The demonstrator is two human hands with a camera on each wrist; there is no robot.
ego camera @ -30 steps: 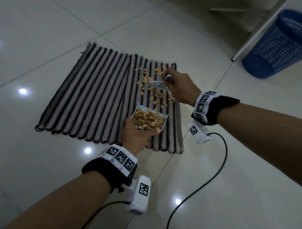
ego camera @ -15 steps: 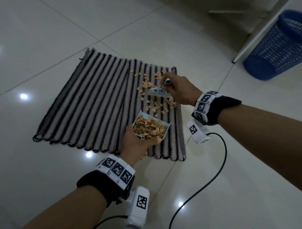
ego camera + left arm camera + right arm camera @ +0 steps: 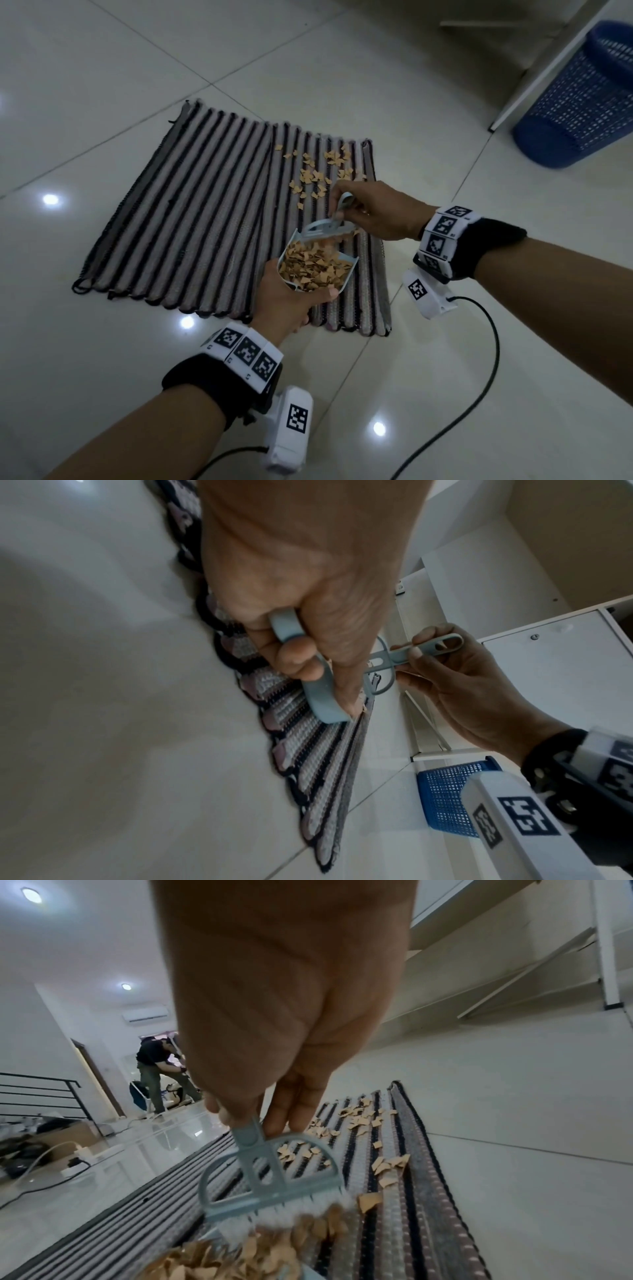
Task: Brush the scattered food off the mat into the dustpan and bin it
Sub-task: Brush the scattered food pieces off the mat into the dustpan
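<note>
**Pale blue brush at the dustpan's mouth, pan already heaped**

Pale blue plastic all round here: a small dustpan (image 3: 318, 265) is gripped by its handle in the left hand (image 3: 286, 301), fingers curled tight round it, as is plainly seen from the left wrist view. The pan is held low over the near right part of the striped mat (image 3: 191, 219), and it's piled with tan food flakes (image 3: 313, 269).

The little brush (image 3: 330, 229) is pinched by its handle in the right hand (image 3: 375, 214), thumb and fingers closed on the stem. Its white bristles are pressed right against the front lip of the pan, in among the flakes there; that bit is blurred in the right wrist view, so exact contact with the mat can't be told.

More loose flakes (image 3: 317, 171) are scattered across the far right part of the mat, beyond the brush, with a couple lying just beside the brush head near the mat's right edge.

The mat is laid flat on a glossy white tiled floor (image 3: 102, 75). A blue mesh bin (image 3: 579, 99) is stood well apart on the far right, next to a white furniture leg (image 3: 534, 78). Black cables (image 3: 493, 359) are trailed over the floor from the wrist cameras. Another person (image 3: 156, 1069) is seen bent over in a far doorway in the right wrist view.
</note>
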